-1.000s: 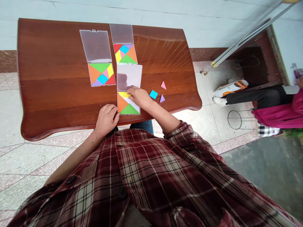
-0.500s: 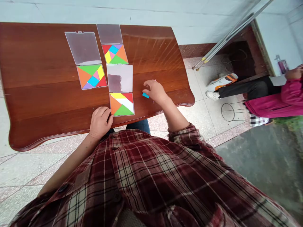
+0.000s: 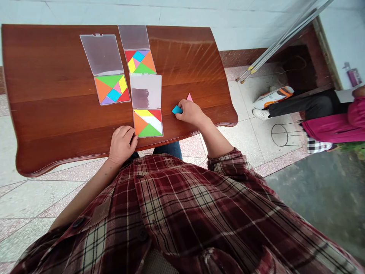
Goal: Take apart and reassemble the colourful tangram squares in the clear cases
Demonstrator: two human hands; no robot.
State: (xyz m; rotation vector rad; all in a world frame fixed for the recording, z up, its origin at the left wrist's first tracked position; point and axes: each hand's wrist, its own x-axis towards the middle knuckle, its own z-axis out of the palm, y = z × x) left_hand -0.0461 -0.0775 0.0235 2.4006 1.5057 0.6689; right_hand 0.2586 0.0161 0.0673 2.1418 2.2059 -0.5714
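An open clear case (image 3: 148, 123) near the table's front edge holds yellow, red, orange and green tangram pieces, with a white gap in the middle. Its lid (image 3: 145, 91) lies flat behind it. My left hand (image 3: 122, 144) rests with curled fingers at the case's left edge. My right hand (image 3: 191, 113) sits to the right of the case and pinches a blue square piece (image 3: 177, 110). A pink triangle (image 3: 189, 97) lies just behind that hand.
Two more open cases with full tangrams (image 3: 112, 89) (image 3: 140, 61) and their lids lie further back on the brown wooden table (image 3: 51, 106). On the right another person sits on the floor, with a sneaker (image 3: 273, 98), a wire stand (image 3: 282, 134) and leaning poles (image 3: 273, 51).
My right hand left the near case, reached right to the loose pieces and now holds the blue square closer to the case. My left hand stayed put.
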